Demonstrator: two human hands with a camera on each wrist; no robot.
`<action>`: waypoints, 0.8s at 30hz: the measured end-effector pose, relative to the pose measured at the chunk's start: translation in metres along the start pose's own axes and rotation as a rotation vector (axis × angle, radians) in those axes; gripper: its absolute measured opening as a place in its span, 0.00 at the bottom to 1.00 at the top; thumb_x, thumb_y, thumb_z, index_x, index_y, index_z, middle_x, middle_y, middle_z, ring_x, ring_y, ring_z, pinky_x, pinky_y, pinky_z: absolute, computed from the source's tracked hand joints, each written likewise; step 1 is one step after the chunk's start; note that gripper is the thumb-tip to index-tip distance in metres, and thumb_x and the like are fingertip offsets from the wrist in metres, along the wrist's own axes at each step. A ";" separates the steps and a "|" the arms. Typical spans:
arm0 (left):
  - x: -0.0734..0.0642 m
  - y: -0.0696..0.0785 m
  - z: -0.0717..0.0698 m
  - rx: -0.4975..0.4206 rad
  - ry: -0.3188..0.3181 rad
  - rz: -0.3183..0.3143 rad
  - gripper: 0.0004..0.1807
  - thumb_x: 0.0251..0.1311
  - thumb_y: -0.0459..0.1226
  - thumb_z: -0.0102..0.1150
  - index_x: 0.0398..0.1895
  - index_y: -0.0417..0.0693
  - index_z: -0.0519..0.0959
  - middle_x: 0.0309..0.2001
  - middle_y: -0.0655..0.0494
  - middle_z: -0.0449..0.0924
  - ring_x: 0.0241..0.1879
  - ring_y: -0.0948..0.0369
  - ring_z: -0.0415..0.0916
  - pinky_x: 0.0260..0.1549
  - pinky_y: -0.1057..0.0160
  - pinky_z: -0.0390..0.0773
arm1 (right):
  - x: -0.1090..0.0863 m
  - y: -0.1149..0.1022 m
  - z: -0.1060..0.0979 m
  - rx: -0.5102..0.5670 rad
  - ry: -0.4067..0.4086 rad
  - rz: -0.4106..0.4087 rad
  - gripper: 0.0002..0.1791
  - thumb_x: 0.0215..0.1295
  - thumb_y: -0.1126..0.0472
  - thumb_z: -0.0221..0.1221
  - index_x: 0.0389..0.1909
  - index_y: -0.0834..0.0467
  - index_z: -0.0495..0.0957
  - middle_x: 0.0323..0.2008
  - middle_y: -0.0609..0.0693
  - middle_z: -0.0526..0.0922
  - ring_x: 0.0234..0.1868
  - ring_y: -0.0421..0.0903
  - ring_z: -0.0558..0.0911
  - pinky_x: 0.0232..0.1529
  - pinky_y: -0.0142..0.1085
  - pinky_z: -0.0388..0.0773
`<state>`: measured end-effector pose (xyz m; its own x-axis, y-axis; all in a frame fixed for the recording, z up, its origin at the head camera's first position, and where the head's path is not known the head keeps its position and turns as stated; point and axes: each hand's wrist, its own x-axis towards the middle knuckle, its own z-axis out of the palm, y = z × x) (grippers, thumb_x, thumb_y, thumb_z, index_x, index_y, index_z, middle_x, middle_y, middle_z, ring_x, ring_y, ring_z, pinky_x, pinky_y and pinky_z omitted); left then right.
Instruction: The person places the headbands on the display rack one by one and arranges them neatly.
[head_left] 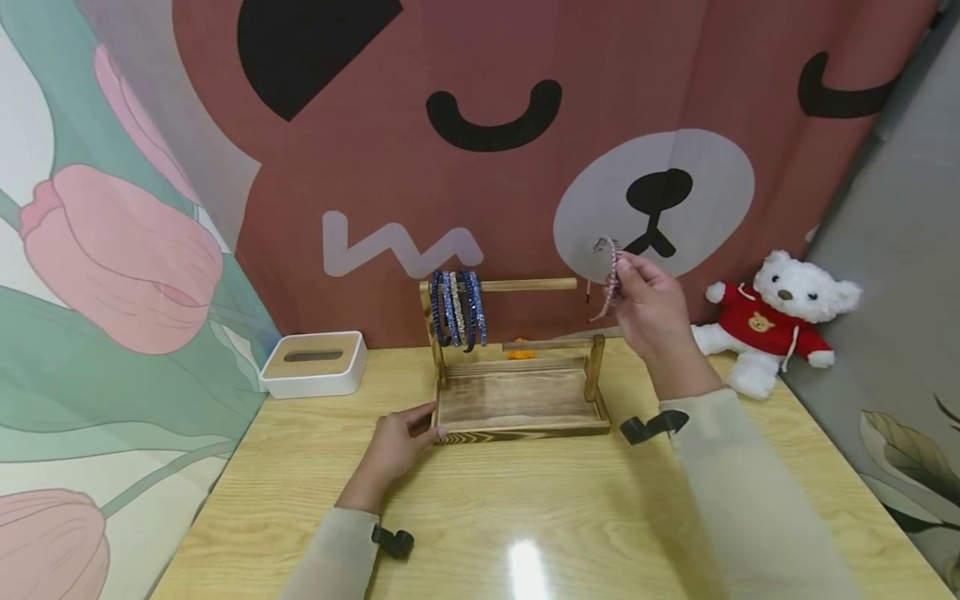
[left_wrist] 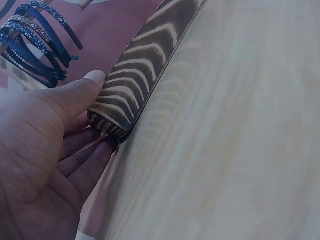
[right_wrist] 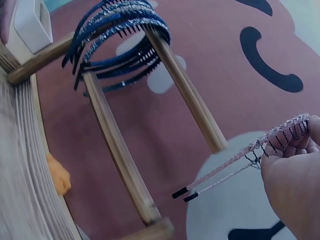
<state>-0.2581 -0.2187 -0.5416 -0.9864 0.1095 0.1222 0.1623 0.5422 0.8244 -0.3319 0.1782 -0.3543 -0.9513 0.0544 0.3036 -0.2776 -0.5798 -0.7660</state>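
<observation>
A wooden headband stand [head_left: 517, 396] has a tray base and two horizontal bars. Several blue, navy and silvery glitter headbands [head_left: 459, 308] hang at the left part of its upper bar [head_left: 532, 285]. My left hand [head_left: 397, 446] grips the front left corner of the base, thumb over the dark striped edge [left_wrist: 135, 80] and fingers at its end. Up at the right, my right hand [head_left: 654, 312] pinches a pink beaded headband [right_wrist: 225, 162] with small comb teeth along its inner side. Its two black-tipped ends point toward the stand, off the upper bar's free end.
A white tissue box [head_left: 315, 383] with a wooden lid sits left of the stand. To the right, a white teddy bear [head_left: 772, 321] in a red sweater leans by the wall. Something small and orange [right_wrist: 59, 175] lies behind the stand. A bear-print curtain [head_left: 360, 167] hangs behind.
</observation>
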 end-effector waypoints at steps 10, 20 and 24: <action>-0.001 0.000 0.001 0.013 0.012 0.012 0.29 0.70 0.40 0.75 0.72 0.43 0.82 0.64 0.41 0.86 0.61 0.48 0.88 0.56 0.56 0.90 | 0.003 0.035 0.043 -0.073 -0.017 0.097 0.09 0.85 0.65 0.54 0.47 0.53 0.82 0.39 0.45 0.80 0.39 0.39 0.77 0.40 0.27 0.79; -0.001 0.002 0.000 0.019 0.014 -0.004 0.29 0.70 0.41 0.75 0.72 0.44 0.82 0.64 0.41 0.86 0.62 0.48 0.87 0.59 0.53 0.89 | 0.000 0.081 0.088 -0.173 -0.023 0.196 0.10 0.86 0.66 0.54 0.60 0.63 0.78 0.46 0.47 0.81 0.47 0.42 0.80 0.45 0.27 0.81; 0.000 0.003 0.000 0.015 0.009 -0.001 0.29 0.70 0.41 0.76 0.72 0.43 0.82 0.64 0.41 0.86 0.62 0.48 0.87 0.59 0.54 0.88 | 0.000 0.098 0.095 -0.199 -0.005 0.236 0.15 0.86 0.65 0.55 0.64 0.67 0.77 0.45 0.47 0.81 0.47 0.41 0.80 0.44 0.28 0.82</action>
<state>-0.2574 -0.2176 -0.5394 -0.9868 0.1015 0.1263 0.1615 0.5550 0.8160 -0.3458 0.0440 -0.3753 -0.9920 -0.0676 0.1063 -0.0701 -0.4056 -0.9114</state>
